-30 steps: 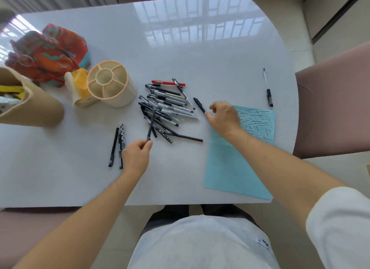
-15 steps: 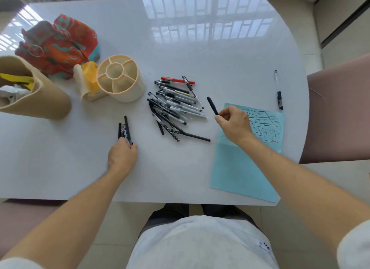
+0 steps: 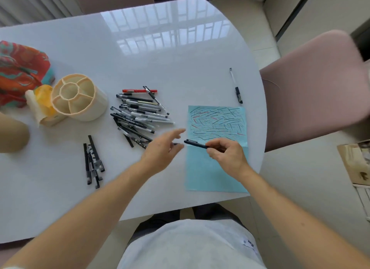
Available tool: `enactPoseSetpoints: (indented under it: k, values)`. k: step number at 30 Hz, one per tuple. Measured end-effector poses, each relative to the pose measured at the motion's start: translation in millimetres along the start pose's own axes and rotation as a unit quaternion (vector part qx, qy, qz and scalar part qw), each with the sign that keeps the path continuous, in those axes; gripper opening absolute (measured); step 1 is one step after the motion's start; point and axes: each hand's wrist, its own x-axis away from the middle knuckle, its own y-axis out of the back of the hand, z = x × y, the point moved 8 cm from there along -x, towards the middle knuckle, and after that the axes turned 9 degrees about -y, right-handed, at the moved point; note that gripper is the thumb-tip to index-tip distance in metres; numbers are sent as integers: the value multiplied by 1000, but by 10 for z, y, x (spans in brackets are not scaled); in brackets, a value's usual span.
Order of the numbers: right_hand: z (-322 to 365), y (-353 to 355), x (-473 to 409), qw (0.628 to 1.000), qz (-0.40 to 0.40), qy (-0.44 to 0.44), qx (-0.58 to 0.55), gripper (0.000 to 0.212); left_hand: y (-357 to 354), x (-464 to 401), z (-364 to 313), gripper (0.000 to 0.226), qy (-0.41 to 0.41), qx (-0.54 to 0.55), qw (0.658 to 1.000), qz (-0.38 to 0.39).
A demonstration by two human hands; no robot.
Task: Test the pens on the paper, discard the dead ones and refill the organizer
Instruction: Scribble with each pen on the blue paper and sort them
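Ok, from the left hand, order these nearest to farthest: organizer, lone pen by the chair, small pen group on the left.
1. Small pen group, to the left hand's left.
2. Organizer, farther left and up.
3. Lone pen, far right.

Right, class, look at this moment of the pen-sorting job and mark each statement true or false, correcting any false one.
1. The right hand holds a black pen over the blue paper. True.
2. The organizer is packed full of pens. False: no pens show in its compartments.
3. The left hand grips a pen. False: its fingers are spread and hold nothing.
4. The upper half of the paper bears scribbled lines. True.
5. One pen lies alone beyond the paper, apart from the pile of pens. True.
6. The red pen lies on the paper. False: it lies at the pile's far edge.
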Motion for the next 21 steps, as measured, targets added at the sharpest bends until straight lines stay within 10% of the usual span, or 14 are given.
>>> enactPoseSetpoints:
  k: [12,21]
  values:
    - [-429,246,191,980,66,-56,-177,11,-817,-216,-671,14,-125,-26,980,153]
    - [-555,1330,0,959,-169,-71,-217,13,-369,-159,-282,11,-82,-150,984,-47]
